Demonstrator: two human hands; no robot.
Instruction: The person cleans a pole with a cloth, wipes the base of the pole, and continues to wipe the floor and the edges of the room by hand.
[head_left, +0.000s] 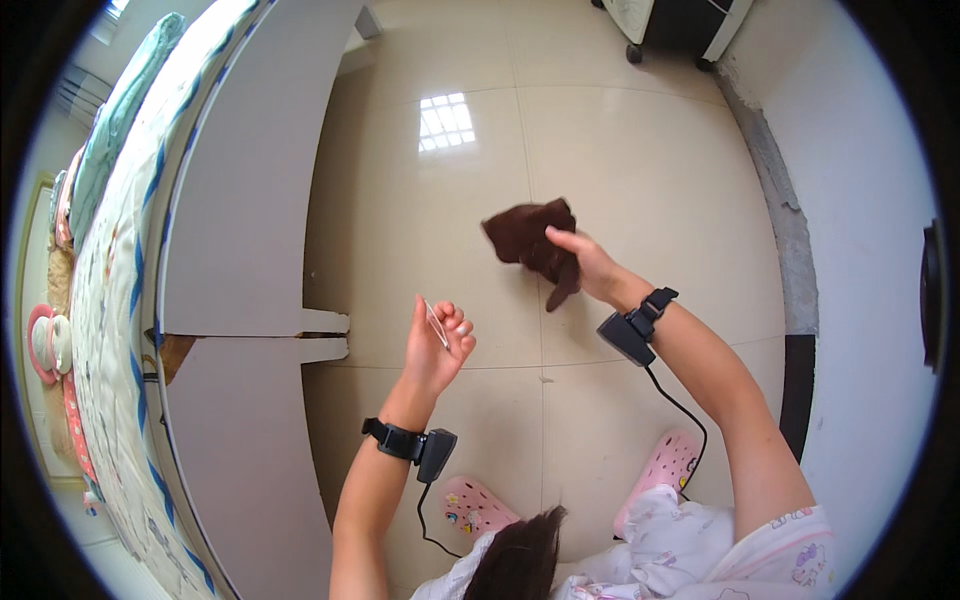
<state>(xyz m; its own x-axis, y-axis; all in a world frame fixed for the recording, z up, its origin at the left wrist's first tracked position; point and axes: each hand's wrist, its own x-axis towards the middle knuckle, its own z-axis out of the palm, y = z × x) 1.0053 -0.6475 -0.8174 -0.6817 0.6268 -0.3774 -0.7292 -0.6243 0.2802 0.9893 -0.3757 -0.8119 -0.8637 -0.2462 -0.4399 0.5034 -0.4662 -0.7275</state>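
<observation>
A dark brown cloth (525, 231) hangs in folds from my right hand (596, 264), pinched under the thumb. One narrow end of it dangles below the fingers, above the tiled floor. Lower and to the left, my left hand (439, 337) is turned palm up with its fingers curled. A slim whitish stick-like object (436, 324) lies across that palm, held at the thumb; what it is exactly cannot be made out. Both wrists wear black straps with small boxes (628, 339) and cables.
A bed with a grey side panel (240, 187) and a patterned mattress (112, 277) runs along the left. A wall (862, 187) rises on the right. At the top stands a wheeled cabinet (675, 26). Pink clogs (480, 504) are on my feet, on beige tiles (450, 187).
</observation>
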